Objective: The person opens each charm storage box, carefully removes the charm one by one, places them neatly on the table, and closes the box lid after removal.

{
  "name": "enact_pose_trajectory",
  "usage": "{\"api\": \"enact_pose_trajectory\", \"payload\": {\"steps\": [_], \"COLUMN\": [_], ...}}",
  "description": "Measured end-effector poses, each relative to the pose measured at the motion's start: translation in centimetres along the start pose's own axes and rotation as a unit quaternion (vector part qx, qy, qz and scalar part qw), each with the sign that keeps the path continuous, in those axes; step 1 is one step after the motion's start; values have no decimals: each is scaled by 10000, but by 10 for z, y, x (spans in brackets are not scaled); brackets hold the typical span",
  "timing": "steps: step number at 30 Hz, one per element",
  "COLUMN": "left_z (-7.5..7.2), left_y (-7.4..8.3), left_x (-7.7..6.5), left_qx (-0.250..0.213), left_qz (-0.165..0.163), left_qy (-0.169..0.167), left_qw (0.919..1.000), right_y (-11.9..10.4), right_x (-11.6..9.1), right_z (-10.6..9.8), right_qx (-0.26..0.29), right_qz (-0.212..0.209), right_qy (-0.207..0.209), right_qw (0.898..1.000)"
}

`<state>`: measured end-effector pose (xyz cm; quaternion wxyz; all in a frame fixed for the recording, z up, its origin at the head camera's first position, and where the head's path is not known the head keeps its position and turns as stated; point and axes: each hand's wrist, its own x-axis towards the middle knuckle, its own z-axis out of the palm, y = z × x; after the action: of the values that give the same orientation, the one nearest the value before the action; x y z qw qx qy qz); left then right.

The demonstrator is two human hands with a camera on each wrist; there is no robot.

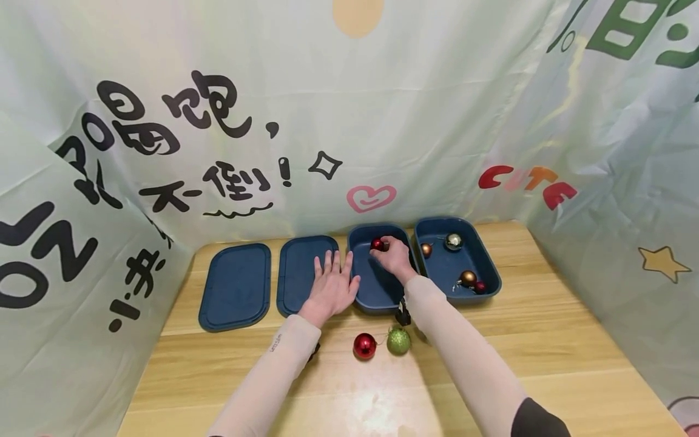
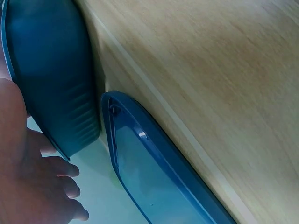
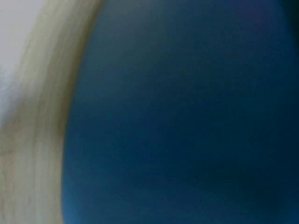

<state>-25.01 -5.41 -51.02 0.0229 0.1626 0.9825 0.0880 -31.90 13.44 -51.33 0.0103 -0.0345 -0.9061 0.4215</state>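
My right hand [image 1: 397, 258] reaches into the left blue box [image 1: 377, 290] and pinches a small red Christmas ball [image 1: 377, 244] near the box's far end. With its fingers spread and straight, my left hand [image 1: 331, 288] lies at that box's left side, partly over a blue lid [image 1: 295, 273]. The left wrist view shows the hand's fingers [image 2: 63, 175] beside the box wall [image 2: 51, 70], above the lid [image 2: 159, 163]. Blurred blue box surface [image 3: 177, 116] fills most of the right wrist view; neither the hand nor the ball shows there.
The right blue box [image 1: 445, 270] holds a silver ball [image 1: 453, 241], two copper-coloured balls and a small red one. On the wooden table in front lie a larger red ball [image 1: 364, 346] and a glittery green ball [image 1: 398, 340]. Another blue lid [image 1: 236, 286] lies far left.
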Motion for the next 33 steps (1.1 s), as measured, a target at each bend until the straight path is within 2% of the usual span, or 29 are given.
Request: {"api": "enact_pose_trajectory", "payload": {"steps": [10,21,33], "left_z": [-1,-1,3], "left_y": [2,2,0], "left_x": [1,1,2], "left_qx": [16,85,187], "left_qz": [0,-15,7], "left_qy": [-23,-47,27], "left_qw": [10000,10000,9998], "right_y": [0,-4,0], "right_x": [7,8,9], "right_z": [5,7,12], "right_qx": [-166,-513,-453], "right_qz": [39,-83,185], "right_qy": [189,177,22], "right_qw": [9997,9985,9988]}}
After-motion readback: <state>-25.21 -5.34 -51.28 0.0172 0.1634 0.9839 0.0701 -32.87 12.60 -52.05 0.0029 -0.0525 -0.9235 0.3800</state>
